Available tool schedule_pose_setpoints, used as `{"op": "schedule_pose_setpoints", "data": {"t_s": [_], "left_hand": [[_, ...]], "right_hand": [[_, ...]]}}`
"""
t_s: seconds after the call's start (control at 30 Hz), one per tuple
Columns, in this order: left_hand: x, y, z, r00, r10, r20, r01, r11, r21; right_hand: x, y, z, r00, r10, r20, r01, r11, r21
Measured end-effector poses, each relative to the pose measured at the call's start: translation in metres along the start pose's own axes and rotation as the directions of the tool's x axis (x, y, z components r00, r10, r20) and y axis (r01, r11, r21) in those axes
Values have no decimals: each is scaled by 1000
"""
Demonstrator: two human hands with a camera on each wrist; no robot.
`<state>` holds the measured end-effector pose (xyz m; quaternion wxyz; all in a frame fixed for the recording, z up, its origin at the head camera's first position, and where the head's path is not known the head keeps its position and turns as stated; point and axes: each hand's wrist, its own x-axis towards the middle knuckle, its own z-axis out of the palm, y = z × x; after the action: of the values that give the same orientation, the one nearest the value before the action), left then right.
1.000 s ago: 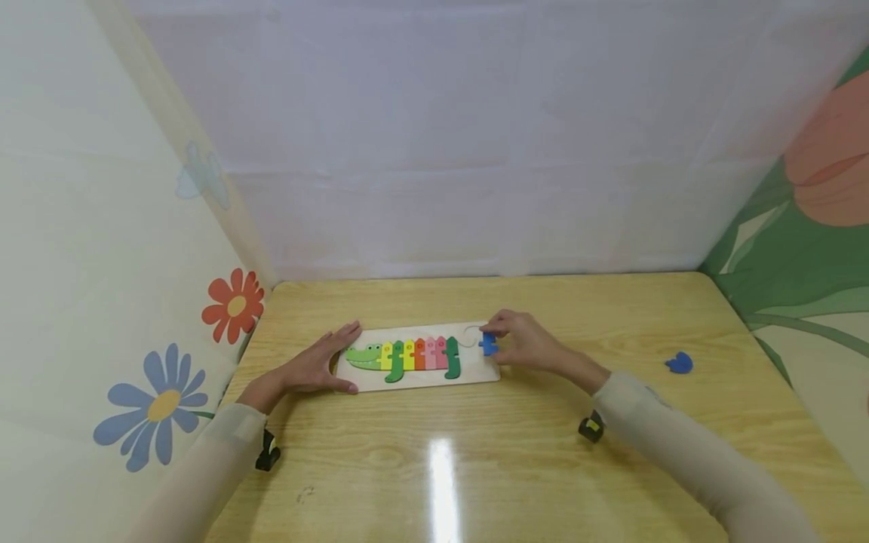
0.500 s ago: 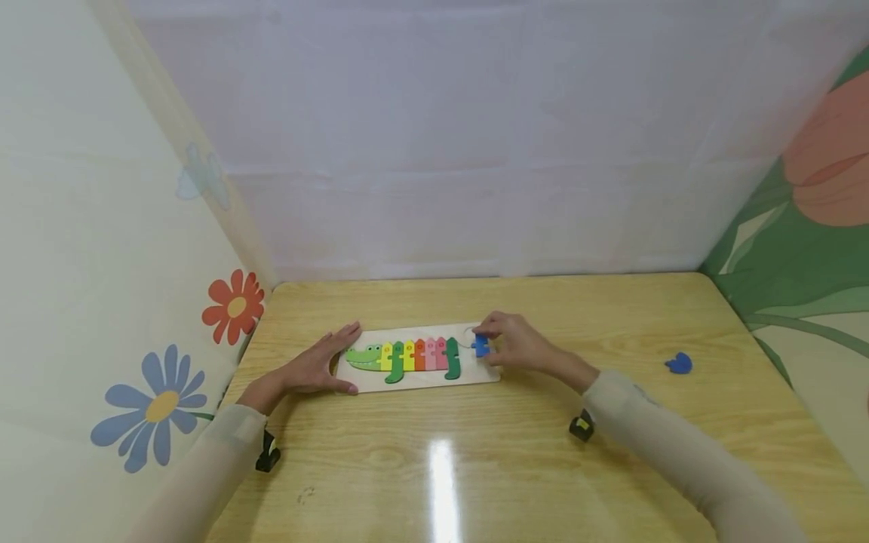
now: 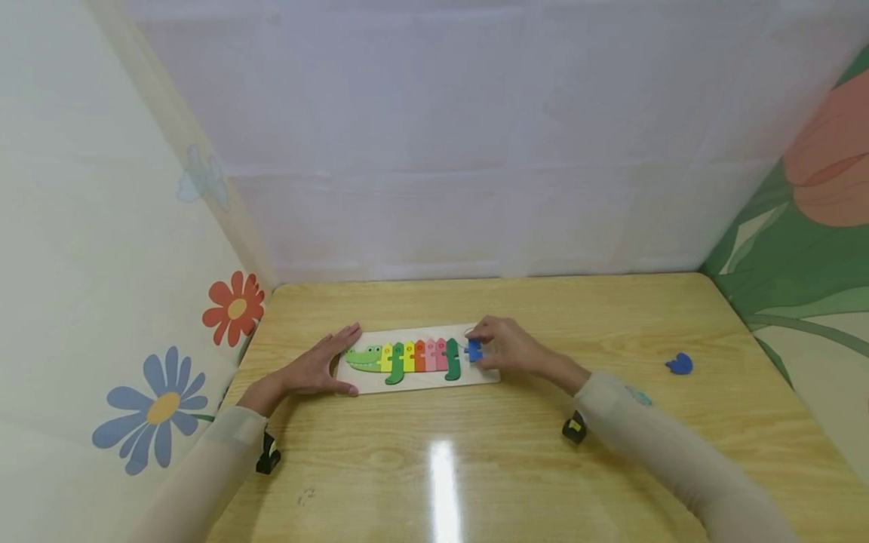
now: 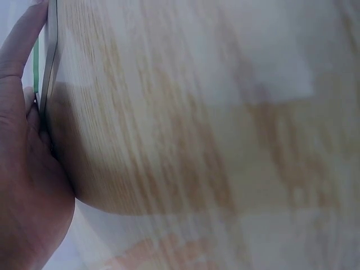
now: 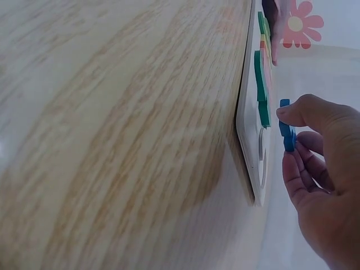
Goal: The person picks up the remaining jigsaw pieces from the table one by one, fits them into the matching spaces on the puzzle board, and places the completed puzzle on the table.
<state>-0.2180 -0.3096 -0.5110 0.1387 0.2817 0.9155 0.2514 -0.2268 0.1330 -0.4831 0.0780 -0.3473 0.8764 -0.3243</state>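
Observation:
A pale wooden puzzle board (image 3: 421, 383) lies on the table with a crocodile of coloured pieces in it: a green head (image 3: 363, 359) at the left, then yellow, green, orange and pink pieces, and a dark green leg piece (image 3: 452, 360) at the right. My left hand (image 3: 315, 366) rests around the board's left end, thumb and fingers spread along its edges. Between thumb and fingers my right hand (image 3: 516, 347) pinches a blue puzzle piece (image 3: 474, 350), just right of the dark green piece. In the right wrist view the blue piece (image 5: 286, 125) is slightly above the board.
Another blue puzzle piece (image 3: 680, 363) lies on the wooden table (image 3: 380, 467) to the right. A white wall backs the table. Flower-printed panels stand at both sides.
My right hand has carried the blue puzzle piece a little to the left over the board, closer to the dark green piece. The left hand has stayed in place.

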Motion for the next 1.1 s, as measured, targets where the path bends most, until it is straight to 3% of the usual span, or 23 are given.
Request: {"op": "schedule_pose_setpoints", "data": {"t_s": [1.1], "left_hand": [[0,-1,1,1000,2,1,-2,1000,16]], "right_hand": [[13,4,12,999,-46,29,46,999,-10]]}}
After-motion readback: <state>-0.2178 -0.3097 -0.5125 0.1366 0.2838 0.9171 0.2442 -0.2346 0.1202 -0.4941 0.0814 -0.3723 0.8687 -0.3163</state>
